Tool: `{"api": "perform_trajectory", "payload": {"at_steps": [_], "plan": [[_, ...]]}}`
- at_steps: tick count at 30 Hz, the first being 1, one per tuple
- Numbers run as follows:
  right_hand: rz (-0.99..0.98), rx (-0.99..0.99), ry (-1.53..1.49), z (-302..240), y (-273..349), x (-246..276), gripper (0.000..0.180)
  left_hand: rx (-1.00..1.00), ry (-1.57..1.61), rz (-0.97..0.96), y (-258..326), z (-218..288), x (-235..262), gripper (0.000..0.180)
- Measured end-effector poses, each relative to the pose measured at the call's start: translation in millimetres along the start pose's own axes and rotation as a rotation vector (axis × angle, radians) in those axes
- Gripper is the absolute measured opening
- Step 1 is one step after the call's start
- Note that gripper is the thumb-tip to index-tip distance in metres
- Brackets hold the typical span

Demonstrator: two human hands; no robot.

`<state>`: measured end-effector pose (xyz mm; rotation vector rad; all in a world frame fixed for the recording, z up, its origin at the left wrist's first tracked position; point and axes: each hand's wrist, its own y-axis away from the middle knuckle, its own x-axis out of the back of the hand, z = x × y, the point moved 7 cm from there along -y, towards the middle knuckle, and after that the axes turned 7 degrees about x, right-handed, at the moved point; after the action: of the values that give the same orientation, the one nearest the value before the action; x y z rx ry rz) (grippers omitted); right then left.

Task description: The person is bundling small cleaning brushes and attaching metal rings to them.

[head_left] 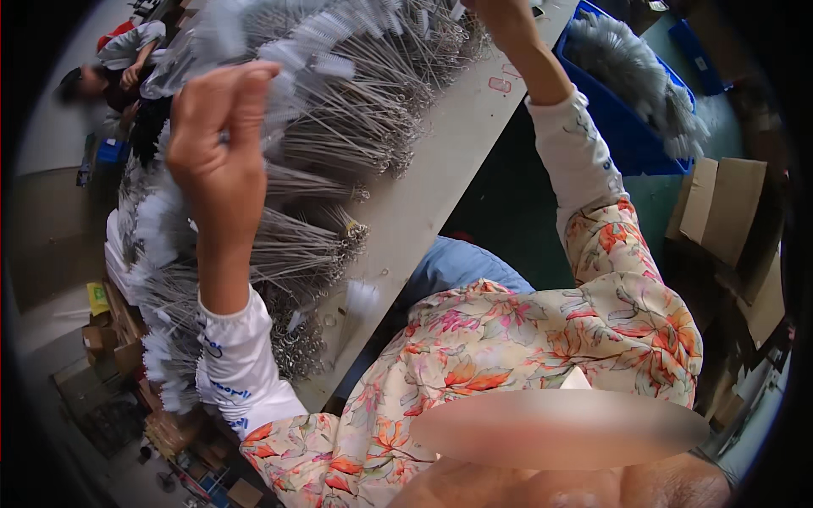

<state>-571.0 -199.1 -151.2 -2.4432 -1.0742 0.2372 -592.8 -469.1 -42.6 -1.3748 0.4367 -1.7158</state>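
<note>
A thick bank of thin wire brushes (339,135) with white bristles and looped wire ends covers the left side of the pale table (461,140). Over their bristle heads is my left hand (216,135), its fingers curled and the thumb pressed toward them. Whatever lies between those fingertips cannot be told from the white bristles behind. My right hand (506,21) reaches to the far edge of the view, beside the brush loops, with its fingertips cut off. One loose brush (360,300) lies apart near the table's close edge.
To the right, a blue bin (605,127) holds a heap of white-bristled brushes (631,72). Open cardboard boxes (728,207) stand beyond my right arm. Another person (127,63) is at the far left. Cartons (102,339) and clutter line the left side.
</note>
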Motion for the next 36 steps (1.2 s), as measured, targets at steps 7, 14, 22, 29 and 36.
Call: {"api": "perform_trajectory", "payload": {"at_steps": [7, 14, 22, 29, 36], "plan": [[-0.455, -0.041, -0.87, -59, 105, -85, 0.023, 0.672, 0.574, -0.094, 104, 2, -26, 0.019], [-0.53, -0.274, -0.938, -81, 211, -135, 0.034, 0.521, 0.293, 0.11, 171, -7, -16, 0.011], [-0.391, -0.924, -1.274, -36, 268, -164, 0.022, 0.253, 0.207, 0.328, 222, 28, -5, 0.03], [-1.128, -0.261, -0.137, -47, 213, -138, 0.021, 0.354, 0.018, 0.116, 263, 40, 5, 0.026], [-1.317, 1.076, 1.15, -8, 276, -144, 0.009, 0.745, 0.285, 0.004, 312, 20, 1, 0.023]]}}
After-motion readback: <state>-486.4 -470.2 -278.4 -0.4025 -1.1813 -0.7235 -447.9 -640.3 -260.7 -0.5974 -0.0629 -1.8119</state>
